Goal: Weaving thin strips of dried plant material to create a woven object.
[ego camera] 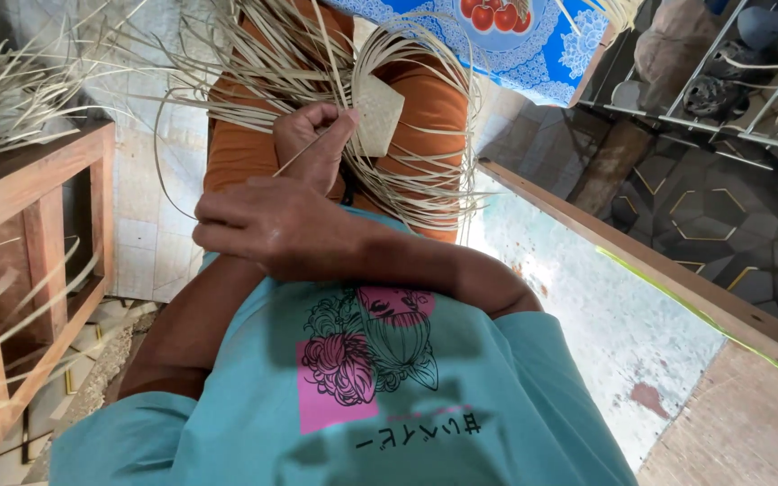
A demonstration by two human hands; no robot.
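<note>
I look down at my teal shirt and orange trousers. On my lap lies a small pale woven piece point(377, 111), diamond-shaped, with several long dry straw strands point(425, 193) fanning out from its edges. My left hand point(314, 142) is at the piece's left edge, with thumb and fingers pinched on one thin strand. My right hand point(261, 225) crosses over my left wrist, fingers held together and pointing left. I see nothing in it.
A wooden frame stool point(38, 261) stands at the left with more loose strands point(11, 90) above it. A blue patterned cloth point(533, 45) hangs at the top. A wooden sill point(641, 261) runs diagonally at the right, with a metal rack of shoes point(731, 81) beyond.
</note>
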